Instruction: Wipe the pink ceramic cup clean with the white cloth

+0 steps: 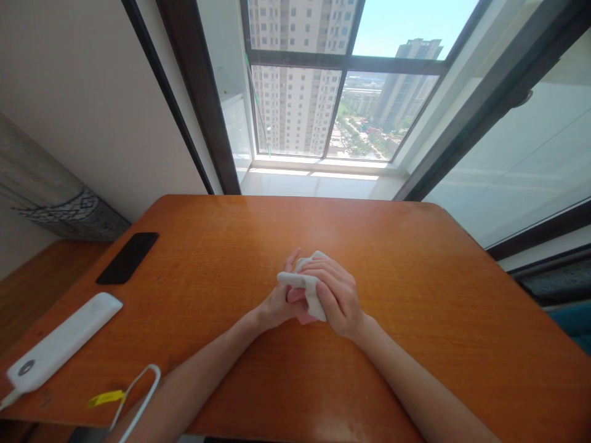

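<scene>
Over the middle of the table, my two hands are together around a folded white cloth (pixel 314 300). My right hand (pixel 340 294) grips the cloth from above, its fingers laid over the top and its thumb against the near side. Underneath and to the left, my left hand (pixel 276 305) is closed around a pink object (pixel 305 316), with one finger sticking up behind the cloth. The cloth lies against the pink object and covers most of it, so its kind cannot be made out.
A black phone (pixel 128 258) lies at the left of the brown wooden table (pixel 452 295). Nearer, a white power strip (pixel 64 342) with a cable sits by the left edge. A white cord (pixel 146 394) with a yellow tag (pixel 106 399) runs beside my left forearm. Beyond the table stands a window (pixel 344 61).
</scene>
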Available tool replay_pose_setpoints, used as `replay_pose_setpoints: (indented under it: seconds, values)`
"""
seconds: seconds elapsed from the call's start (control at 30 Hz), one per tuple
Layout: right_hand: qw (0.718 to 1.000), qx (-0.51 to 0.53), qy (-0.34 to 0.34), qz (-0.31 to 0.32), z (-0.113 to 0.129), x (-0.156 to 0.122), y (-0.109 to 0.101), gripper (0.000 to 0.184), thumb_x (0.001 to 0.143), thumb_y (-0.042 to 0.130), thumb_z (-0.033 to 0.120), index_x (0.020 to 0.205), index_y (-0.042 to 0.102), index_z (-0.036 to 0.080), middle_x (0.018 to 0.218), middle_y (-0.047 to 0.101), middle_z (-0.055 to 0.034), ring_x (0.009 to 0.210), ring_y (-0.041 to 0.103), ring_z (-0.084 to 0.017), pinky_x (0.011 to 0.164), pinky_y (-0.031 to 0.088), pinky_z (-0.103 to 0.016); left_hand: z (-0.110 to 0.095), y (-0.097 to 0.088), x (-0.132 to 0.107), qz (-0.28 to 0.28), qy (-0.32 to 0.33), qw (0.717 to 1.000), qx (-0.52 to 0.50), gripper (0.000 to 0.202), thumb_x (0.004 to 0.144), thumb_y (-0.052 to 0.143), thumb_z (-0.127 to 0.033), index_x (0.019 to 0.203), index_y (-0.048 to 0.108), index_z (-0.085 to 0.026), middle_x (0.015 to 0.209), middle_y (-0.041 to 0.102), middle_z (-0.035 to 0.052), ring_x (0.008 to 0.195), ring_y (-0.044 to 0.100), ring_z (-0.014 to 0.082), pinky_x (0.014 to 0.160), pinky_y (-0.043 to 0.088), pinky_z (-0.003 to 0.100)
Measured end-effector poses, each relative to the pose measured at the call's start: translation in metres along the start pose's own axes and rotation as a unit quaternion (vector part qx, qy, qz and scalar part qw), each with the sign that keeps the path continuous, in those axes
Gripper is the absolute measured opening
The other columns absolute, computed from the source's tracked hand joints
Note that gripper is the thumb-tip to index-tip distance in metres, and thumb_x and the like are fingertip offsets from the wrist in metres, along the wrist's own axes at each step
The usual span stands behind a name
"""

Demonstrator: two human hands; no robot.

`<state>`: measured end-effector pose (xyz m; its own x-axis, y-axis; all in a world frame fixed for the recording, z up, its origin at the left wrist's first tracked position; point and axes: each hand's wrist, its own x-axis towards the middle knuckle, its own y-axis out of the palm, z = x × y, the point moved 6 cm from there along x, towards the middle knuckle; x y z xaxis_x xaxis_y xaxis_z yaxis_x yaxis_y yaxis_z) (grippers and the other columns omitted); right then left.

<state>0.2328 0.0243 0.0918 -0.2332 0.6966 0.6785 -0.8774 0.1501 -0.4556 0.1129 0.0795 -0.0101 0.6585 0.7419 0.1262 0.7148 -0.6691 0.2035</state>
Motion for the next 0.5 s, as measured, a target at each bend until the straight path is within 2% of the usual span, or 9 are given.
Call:
replay_pose_setpoints:
  seconds: [0.07,0.13,0.23,0.3,0.37,0.43,0.5]
  values:
    - [0.991,0.089,0.099,-0.033,-0.021,-0.004,-0.002,0.038,0.111,0.04,0.035,0.111,0.076,0.023,0.108,0.077,-0.009,0.102,0.071,-0.026,0.101,0.054,-0.045,-0.01,0.002,-0.002,0.012,-0.004,1.0,-0.016,0.137,0.073,0.095,-0.056,0.174,0.007,-0.029,0.161,0.054,0.013,0.157,0.044,0.0388,0.137,0.024,0.058]
    - [0.961,0.181,0.197,-0.075,-0.042,-0.011,0.001,0.04,0.111,0.044,0.044,0.098,0.075,0.023,0.094,0.073,-0.0059,0.085,0.065,-0.022,0.084,0.055,-0.038,-0.015,0.004,-0.004,0.018,-0.02,0.999,-0.04,0.136,0.076,0.092,-0.06,0.175,0.005,-0.028,0.158,0.055,0.0163,0.15,0.051,0.0409,0.131,0.032,0.062]
    - [0.892,0.295,0.307,-0.153,-0.068,-0.024,0.01,0.041,0.099,0.06,0.058,0.082,0.069,0.022,0.078,0.063,-0.0018,0.069,0.053,-0.019,0.065,0.05,-0.033,-0.017,0.003,-0.005,0.014,-0.011,0.999,-0.027,0.138,0.076,0.093,-0.059,0.175,0.002,-0.028,0.162,0.05,0.0184,0.15,0.049,0.0415,0.131,0.03,0.062]
    - [0.843,0.346,0.358,-0.204,-0.081,-0.032,0.018,0.043,0.088,0.069,0.064,0.077,0.066,0.022,0.071,0.059,-0.0003,0.065,0.048,-0.018,0.061,0.048,-0.032,-0.016,0.001,-0.005,0.01,0.006,1.0,-0.016,0.139,0.076,0.093,-0.058,0.175,0.0,-0.028,0.167,0.044,0.0187,0.154,0.044,0.0425,0.132,0.026,0.062]
    - [0.808,0.371,0.389,-0.241,-0.086,-0.037,0.023,0.043,0.081,0.073,0.065,0.074,0.063,0.023,0.066,0.055,0.0012,0.061,0.044,-0.017,0.059,0.046,-0.032,-0.014,-0.001,-0.005,0.013,0.01,1.0,-0.016,0.14,0.075,0.093,-0.058,0.175,-0.002,-0.029,0.168,0.042,0.0192,0.155,0.043,0.0436,0.132,0.027,0.063]
    - [0.812,0.363,0.381,-0.254,-0.082,-0.037,0.023,0.044,0.083,0.071,0.065,0.071,0.059,0.024,0.064,0.052,0.0019,0.06,0.041,-0.016,0.057,0.044,-0.031,-0.012,0.0,-0.005,0.027,0.005,0.999,-0.02,0.14,0.076,0.093,-0.058,0.175,-0.003,-0.03,0.168,0.043,0.0193,0.154,0.045,0.0435,0.131,0.027,0.063]
    - [0.847,0.324,0.344,-0.243,-0.07,-0.031,0.014,0.046,0.091,0.065,0.062,0.067,0.054,0.024,0.064,0.048,0.002,0.059,0.039,-0.016,0.055,0.039,-0.031,-0.012,0.003,-0.005,0.049,0.001,0.998,-0.029,0.141,0.076,0.093,-0.057,0.175,-0.004,-0.031,0.169,0.042,0.0192,0.153,0.046,0.043,0.131,0.029,0.062]
